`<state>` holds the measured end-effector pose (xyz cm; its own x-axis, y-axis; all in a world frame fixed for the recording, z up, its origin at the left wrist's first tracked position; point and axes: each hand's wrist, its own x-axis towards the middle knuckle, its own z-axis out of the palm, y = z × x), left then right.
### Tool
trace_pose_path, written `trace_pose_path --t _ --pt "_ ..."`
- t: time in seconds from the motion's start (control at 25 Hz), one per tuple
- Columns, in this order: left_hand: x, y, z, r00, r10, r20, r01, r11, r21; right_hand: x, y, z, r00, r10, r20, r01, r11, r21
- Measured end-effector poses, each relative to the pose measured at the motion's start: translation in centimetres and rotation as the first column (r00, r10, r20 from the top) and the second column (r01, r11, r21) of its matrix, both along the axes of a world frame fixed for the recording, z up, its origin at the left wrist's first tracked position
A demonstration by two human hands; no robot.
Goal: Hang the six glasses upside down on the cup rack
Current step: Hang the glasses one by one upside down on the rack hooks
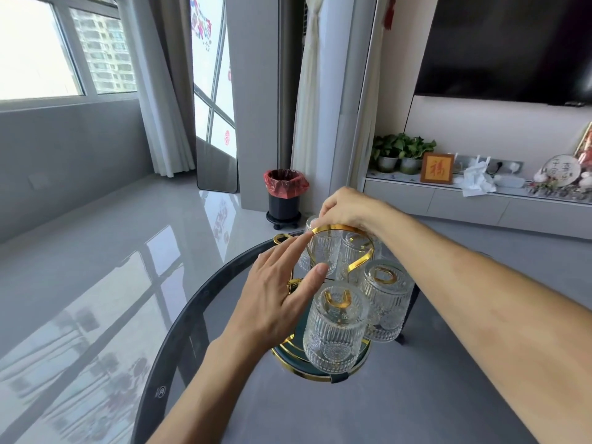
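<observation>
A: Largest first. What carries everything?

B: A round dark glass table (179,328). On it I see the cup rack (339,233): a gold wire frame with a loop handle on top, rising from a round dark tray with a gold rim (290,355).

A: Glasses?

B: Ribbed clear ones, hung mouth down, bases up, long axes roughly vertical. The nearest glass (334,331) sits over a gold peg, tilted slightly outward at the bottom. A second glass (386,302) hangs just right of it. Two more show behind the handle loop, one at the back left (320,251), one at centre (354,251). I can't count further; the far side is hidden by the wrist.

A: Hands?

B: My left hand (282,296) is spread flat, fingers extended, gripping nothing. Its index fingertip touches the left end of the gold handle; the thumb lies just above the nearest glass. My right hand (346,208) is curled over the far top of the rack, fingers bent down at the back-left glass's base. Whether it's actually pinching that glass, I can't tell.

A: An empty gold peg (282,238)?

B: One juts out left, beyond the left fingertips.
</observation>
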<state>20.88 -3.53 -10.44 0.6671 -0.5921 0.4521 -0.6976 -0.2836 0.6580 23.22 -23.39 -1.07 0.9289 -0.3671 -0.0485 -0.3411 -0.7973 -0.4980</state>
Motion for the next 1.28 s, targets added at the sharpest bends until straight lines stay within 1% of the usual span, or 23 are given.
trace_pose_path --t 0.08,0.12,0.24,0.32,0.36,0.44,0.52,0.6,0.64,0.72,0.76,0.8,0.84,0.88,0.92,1.0,1.08,1.12,1.2,1.28 --pt "-0.2 -0.1 0.1 1.000 0.012 0.008 -0.012 1.000 0.002 -1.5 -0.5 0.1 0.997 -0.002 0.076 0.000 0.999 0.035" --pt "-0.4 -0.2 0.2 1.000 0.018 0.017 -0.018 1.000 0.010 -2.6 -0.8 0.0 0.989 -0.023 0.145 0.017 0.999 0.048" --pt "-1.1 -0.3 0.7 0.994 0.058 0.093 -0.064 0.996 0.058 -6.9 -1.8 -1.0 0.916 -0.112 0.386 0.083 0.992 0.091" --pt "-2.4 -0.6 1.1 0.985 0.094 0.144 -0.104 0.992 0.068 -10.8 -2.9 -2.1 0.869 -0.177 0.462 0.128 0.982 0.136" --pt "-3.4 -0.9 1.3 0.980 0.102 0.169 -0.111 0.993 0.046 -12.9 -3.7 -2.9 0.852 -0.222 0.475 0.162 0.973 0.163" --pt "-5.8 -1.9 1.7 0.970 0.081 0.229 -0.076 0.997 -0.030 -17.0 -5.5 -4.8 0.820 -0.337 0.463 0.246 0.937 0.247" --pt "-8.6 -3.5 1.6 0.953 0.011 0.304 0.013 0.997 -0.078 -20.6 -6.8 -7.1 0.804 -0.432 0.409 0.300 0.888 0.348" --pt "-12.1 -5.6 0.3 0.935 -0.104 0.338 0.133 0.989 -0.065 -23.4 -7.4 -9.5 0.805 -0.475 0.356 0.332 0.857 0.394" --pt "-13.8 -6.9 -0.7 0.932 -0.172 0.318 0.198 0.979 -0.050 -24.6 -7.5 -10.8 0.803 -0.492 0.337 0.342 0.843 0.416" --pt "-16.7 -10.0 -2.5 0.952 -0.249 0.176 0.267 0.960 -0.084 -26.6 -7.5 -13.5 0.810 -0.507 0.295 0.339 0.816 0.468" --pt "-17.5 -11.6 -3.0 0.965 -0.250 0.079 0.258 0.960 -0.111 -27.4 -7.3 -14.6 0.828 -0.492 0.270 0.336 0.819 0.465" --pt "-17.6 -13.2 -3.2 0.973 -0.231 0.003 0.230 0.966 -0.116 -28.0 -7.1 -15.3 0.853 -0.455 0.256 0.322 0.844 0.429" --pt "-17.3 -14.8 -3.2 0.980 -0.198 -0.029 0.195 0.977 -0.084 -28.3 -7.0 -15.9 0.875 -0.407 0.261 0.296 0.878 0.376" --pt "-16.6 -16.6 -3.3 0.986 -0.167 -0.020 0.167 0.986 -0.016 -28.6 -7.1 -16.2 0.885 -0.360 0.297 0.265 0.911 0.315" --pt "-15.5 -18.1 -3.3 0.990 -0.137 0.021 0.135 0.988 0.077 -28.5 -7.2 -16.0 0.883 -0.315 0.347 0.238 0.939 0.246" --pt "-13.1 -20.9 -3.5 0.992 -0.058 0.116 0.023 0.960 0.280 -28.5 -7.7 -16.1 0.887 -0.244 0.391 0.199 0.968 0.151" --pt "-10.5 -23.1 -3.5 0.984 0.046 0.172 -0.111 0.915 0.387 -28.5 -8.1 -16.7 0.920 -0.203 0.334 0.186 0.979 0.082" --pt "-9.5 -24.0 -3.5 0.981 0.098 0.165 -0.158 0.902 0.403 -28.5 -8.1 -17.0 0.936 -0.201 0.289 0.189 0.980 0.067" --pt "-7.9 -25.3 -3.4 0.977 0.192 0.095 -0.214 0.892 0.399 -28.5 -8.0 -17.9 0.953 -0.191 0.237 0.180 0.981 0.067" --pt "-7.1 -26.6 -3.4 0.953 0.304 0.005 -0.285 0.888 0.362 -28.5 -8.2 -18.2 0.949 -0.180 0.260 0.167 0.983 0.071"
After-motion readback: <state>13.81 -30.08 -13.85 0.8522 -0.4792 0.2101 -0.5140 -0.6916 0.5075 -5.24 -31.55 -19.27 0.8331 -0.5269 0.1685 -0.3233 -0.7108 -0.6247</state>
